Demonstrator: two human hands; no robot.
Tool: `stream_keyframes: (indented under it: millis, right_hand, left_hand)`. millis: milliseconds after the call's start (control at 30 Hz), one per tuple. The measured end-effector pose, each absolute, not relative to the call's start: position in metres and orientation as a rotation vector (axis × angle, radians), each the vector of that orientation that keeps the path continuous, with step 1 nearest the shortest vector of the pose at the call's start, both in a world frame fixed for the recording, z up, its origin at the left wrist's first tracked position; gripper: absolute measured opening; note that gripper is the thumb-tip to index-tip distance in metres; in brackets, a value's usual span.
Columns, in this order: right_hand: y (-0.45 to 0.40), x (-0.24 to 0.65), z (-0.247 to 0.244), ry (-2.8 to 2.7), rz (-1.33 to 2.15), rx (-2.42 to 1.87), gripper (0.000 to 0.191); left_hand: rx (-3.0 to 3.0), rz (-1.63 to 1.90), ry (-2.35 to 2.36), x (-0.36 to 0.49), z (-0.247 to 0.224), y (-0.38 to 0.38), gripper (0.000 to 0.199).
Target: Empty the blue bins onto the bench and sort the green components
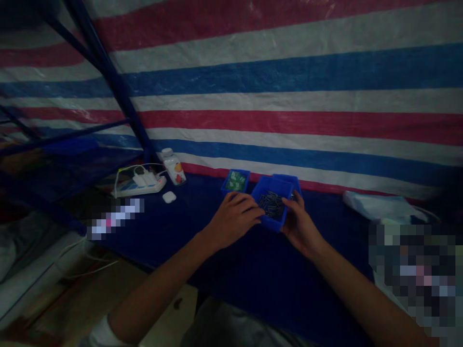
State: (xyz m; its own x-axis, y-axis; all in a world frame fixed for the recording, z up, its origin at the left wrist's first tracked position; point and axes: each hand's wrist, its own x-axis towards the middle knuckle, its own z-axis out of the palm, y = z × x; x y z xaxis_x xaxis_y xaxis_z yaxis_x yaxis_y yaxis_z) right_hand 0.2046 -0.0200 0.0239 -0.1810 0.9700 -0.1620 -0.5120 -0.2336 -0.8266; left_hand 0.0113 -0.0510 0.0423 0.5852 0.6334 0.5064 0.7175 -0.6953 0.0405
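A blue plastic bin (265, 184) holding several screws (272, 204) is between my hands, tilted a little toward me. My right hand (302, 222) grips its right side, thumb over the rim and fingers around the outside. Curled against the left wall is my left hand (237, 217), its fingertips at the edge near the screws. Behind the right side, partly hidden, stands a second blue bin (294, 182). Just beyond my left hand sits a smaller blue bin (246, 179) with green-and-white packets (236, 181) in it.
On the left of the blue table (173, 226) are a power strip (141, 185) with white plugs, a white bottle (174, 166) and a small white case (169, 197). A plastic bag (379, 207) lies right. A striped tarp (275, 96) hangs behind; a blue metal frame (123, 96) rises left.
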Motion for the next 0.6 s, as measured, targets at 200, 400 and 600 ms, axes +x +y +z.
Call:
stream_keyframes:
  millis: [200, 400, 600]
  right_hand:
    - [-0.016, 0.209, 0.013, -0.740, 1.580, -0.968, 0.079]
    - [-0.021, 0.205, 0.011, -0.771, 1.418, -0.943, 0.081]
    - [-0.028, 0.204, 0.002, -0.950, 1.200, -0.990, 0.095]
  left_hand:
    - [-2.636, -1.061, -1.105, 0.012, 0.025, -0.031, 0.058]
    - [-2.582, -1.339, -1.144, 0.017, 0.001, -0.006, 0.061]
    - [-2.725, -1.451, -1.194, 0.018, -0.034, -0.004, 0.087]
